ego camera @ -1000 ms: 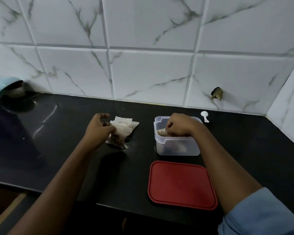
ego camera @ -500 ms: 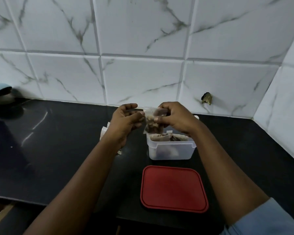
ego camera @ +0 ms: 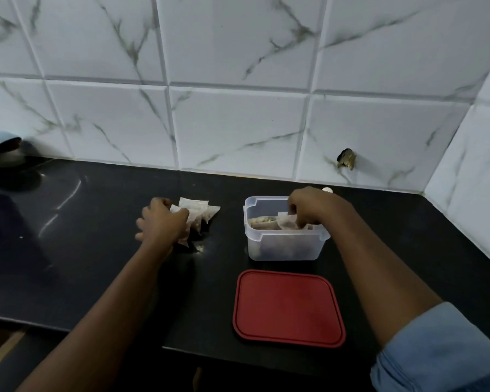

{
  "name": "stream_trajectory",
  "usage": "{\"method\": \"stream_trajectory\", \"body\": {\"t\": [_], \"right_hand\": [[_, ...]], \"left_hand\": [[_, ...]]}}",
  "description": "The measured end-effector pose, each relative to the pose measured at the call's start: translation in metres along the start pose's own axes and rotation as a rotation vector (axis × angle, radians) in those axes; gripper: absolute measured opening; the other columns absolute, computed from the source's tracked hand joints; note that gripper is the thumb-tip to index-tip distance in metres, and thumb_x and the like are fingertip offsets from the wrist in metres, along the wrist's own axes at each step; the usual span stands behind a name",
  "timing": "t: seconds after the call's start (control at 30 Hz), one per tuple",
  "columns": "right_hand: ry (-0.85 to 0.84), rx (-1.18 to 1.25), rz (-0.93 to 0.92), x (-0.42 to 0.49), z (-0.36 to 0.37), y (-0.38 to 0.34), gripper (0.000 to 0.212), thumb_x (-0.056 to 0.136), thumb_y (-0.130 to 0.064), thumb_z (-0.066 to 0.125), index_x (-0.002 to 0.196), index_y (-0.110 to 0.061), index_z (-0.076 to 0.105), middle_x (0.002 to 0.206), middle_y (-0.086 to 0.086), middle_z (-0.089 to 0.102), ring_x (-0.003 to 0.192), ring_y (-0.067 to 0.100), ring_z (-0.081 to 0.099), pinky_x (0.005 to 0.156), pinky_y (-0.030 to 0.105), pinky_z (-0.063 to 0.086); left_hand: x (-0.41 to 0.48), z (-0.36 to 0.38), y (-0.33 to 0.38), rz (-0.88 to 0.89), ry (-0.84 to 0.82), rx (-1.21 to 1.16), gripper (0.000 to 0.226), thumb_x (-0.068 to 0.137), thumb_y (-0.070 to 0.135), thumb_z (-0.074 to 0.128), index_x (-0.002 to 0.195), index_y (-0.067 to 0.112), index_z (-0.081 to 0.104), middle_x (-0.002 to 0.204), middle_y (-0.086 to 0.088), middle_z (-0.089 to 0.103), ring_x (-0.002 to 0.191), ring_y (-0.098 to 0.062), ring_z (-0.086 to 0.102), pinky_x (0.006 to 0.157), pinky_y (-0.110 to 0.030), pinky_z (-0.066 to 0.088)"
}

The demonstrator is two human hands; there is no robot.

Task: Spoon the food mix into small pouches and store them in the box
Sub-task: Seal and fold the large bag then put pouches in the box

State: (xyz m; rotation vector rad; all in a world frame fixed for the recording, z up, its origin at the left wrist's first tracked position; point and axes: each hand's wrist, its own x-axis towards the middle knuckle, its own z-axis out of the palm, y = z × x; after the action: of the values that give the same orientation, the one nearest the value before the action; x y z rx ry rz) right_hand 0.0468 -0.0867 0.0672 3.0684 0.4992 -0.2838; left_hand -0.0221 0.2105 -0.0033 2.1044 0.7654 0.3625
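Both forearms extended, right hand [ego camera: 311, 207] over the box [ego camera: 283, 248], fingers curled down pinching a pouch [ego camera: 286, 222], left hand [ego camera: 161, 223] left of the box, gripping loose pouches [ego camera: 200, 210]

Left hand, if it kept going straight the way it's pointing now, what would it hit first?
The pile of pouches: the left hand grips its near edge. Beyond that looks like bare counter up to the tiled wall, though depth is unclear.

The desk [ego camera: 96, 222] is black, polished and glossy. The box [ego camera: 283, 247] looks like frosted translucent plastic; its red lid [ego camera: 287, 308] is smooth, matt plastic. The pouches [ego camera: 200, 212] are thin clear film. The wall tiles [ego camera: 238, 131] are glossy marble-veined white. Lower right, the sleeve [ego camera: 447, 355] is blue cloth.
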Motion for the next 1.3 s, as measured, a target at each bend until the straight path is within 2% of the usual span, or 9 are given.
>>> {"method": "stream_trajectory", "body": {"t": [0.13, 0.23, 0.3, 0.47, 0.63, 0.83, 1.03, 1.17, 1.3], "right_hand": [[0.241, 0.046, -0.051, -0.001, -0.009, 0.002, 0.019, 0.089, 0.001, 0.069, 0.087, -0.018, 0.067, 0.098, 0.008, 0.071, 0.083, 0.021, 0.065, 0.068, 0.029, 0.050], [0.002, 0.172, -0.080, -0.006, -0.011, -0.002, 0.019, 0.092, -0.004, 0.071, 0.084, -0.021, 0.073, 0.094, 0.006, 0.075, 0.080, 0.019, 0.071, 0.066, 0.027, 0.056], [-0.114, 0.121, -0.088, -0.004, -0.002, -0.003, 0.019, 0.092, -0.009, 0.071, 0.097, -0.024, 0.080, 0.103, 0.002, 0.076, 0.091, 0.019, 0.072, 0.078, 0.031, 0.060], [-0.048, 0.146, -0.119, -0.006, 0.004, 0.000, 0.017, 0.094, -0.016, 0.067, 0.105, -0.021, 0.080, 0.098, -0.003, 0.074, 0.086, 0.014, 0.070, 0.067, 0.024, 0.053], [0.174, 0.657, -0.225, -0.019, -0.011, -0.017, 0.015, 0.100, -0.027, 0.069, 0.103, -0.013, 0.073, 0.092, 0.010, 0.076, 0.081, 0.025, 0.076, 0.074, 0.035, 0.063], [0.103, 1.222, -0.386, -0.033, -0.020, -0.045, 0.057, 0.092, -0.020, 0.079, 0.141, -0.017, 0.051, 0.122, 0.017, 0.068, 0.102, 0.029, 0.075, 0.088, 0.048, 0.064], [0.159, 1.176, -0.254, -0.028, -0.013, -0.019, 0.059, 0.089, -0.006, 0.080, 0.137, -0.019, 0.049, 0.114, 0.022, 0.072, 0.090, 0.036, 0.075, 0.085, 0.047, 0.062], [0.105, 0.837, -0.113, -0.019, -0.006, -0.008, 0.062, 0.088, -0.005, 0.078, 0.135, -0.025, 0.044, 0.110, 0.016, 0.069, 0.095, 0.034, 0.075, 0.085, 0.051, 0.063], [-0.005, 0.505, -0.019, -0.013, 0.001, -0.023, 0.060, 0.088, -0.023, 0.078, 0.137, -0.023, 0.043, 0.112, 0.002, 0.062, 0.097, 0.020, 0.065, 0.074, 0.034, 0.053]], "left_hand": [[0.007, -0.003, -0.007, -0.087, -0.130, -0.215, 0.050, 0.076, 0.032, 0.071, 0.117, 0.030, 0.042, 0.115, -0.005, 0.059, 0.104, -0.031, 0.066, 0.094, -0.058, 0.057], [0.004, -0.006, -0.003, -0.104, -0.161, -0.353, 0.043, 0.087, 0.005, 0.068, 0.118, 0.019, 0.043, 0.107, -0.011, 0.060, 0.089, -0.031, 0.072, 0.081, -0.054, 0.064], [0.003, -0.008, -0.007, -0.096, -0.144, -0.331, 0.045, 0.082, -0.001, 0.070, 0.113, 0.020, 0.046, 0.108, -0.013, 0.063, 0.088, -0.033, 0.074, 0.076, -0.053, 0.065], [-0.001, -0.013, -0.012, -0.078, -0.120, -0.382, 0.050, 0.080, -0.010, 0.073, 0.112, 0.021, 0.049, 0.110, -0.013, 0.063, 0.088, -0.036, 0.075, 0.069, -0.051, 0.065], [-0.017, -0.012, 0.021, 0.120, -0.079, -0.506, 0.049, 0.086, -0.001, 0.078, 0.123, 0.018, 0.051, 0.118, -0.012, 0.068, 0.092, -0.032, 0.075, 0.078, -0.051, 0.065], [-0.061, 0.005, 0.086, 0.240, -0.393, -0.954, 0.056, 0.090, -0.003, 0.074, 0.137, 0.004, 0.045, 0.116, -0.019, 0.069, 0.089, -0.029, 0.078, 0.068, -0.040, 0.064], [-0.047, 0.017, 0.082, 0.250, -0.392, -0.889, 0.047, 0.095, 0.027, 0.075, 0.133, 0.014, 0.051, 0.105, -0.013, 0.069, 0.091, -0.023, 0.072, 0.082, -0.041, 0.059], [-0.018, 0.011, 0.055, 0.247, -0.124, -0.649, 0.034, 0.096, 0.032, 0.073, 0.124, 0.018, 0.062, 0.109, -0.002, 0.070, 0.098, -0.014, 0.067, 0.080, -0.032, 0.051], [0.005, 0.007, 0.029, 0.141, -0.003, -0.513, 0.033, 0.095, 0.027, 0.073, 0.125, 0.015, 0.063, 0.112, -0.002, 0.067, 0.090, -0.007, 0.061, 0.072, -0.026, 0.048]]}}
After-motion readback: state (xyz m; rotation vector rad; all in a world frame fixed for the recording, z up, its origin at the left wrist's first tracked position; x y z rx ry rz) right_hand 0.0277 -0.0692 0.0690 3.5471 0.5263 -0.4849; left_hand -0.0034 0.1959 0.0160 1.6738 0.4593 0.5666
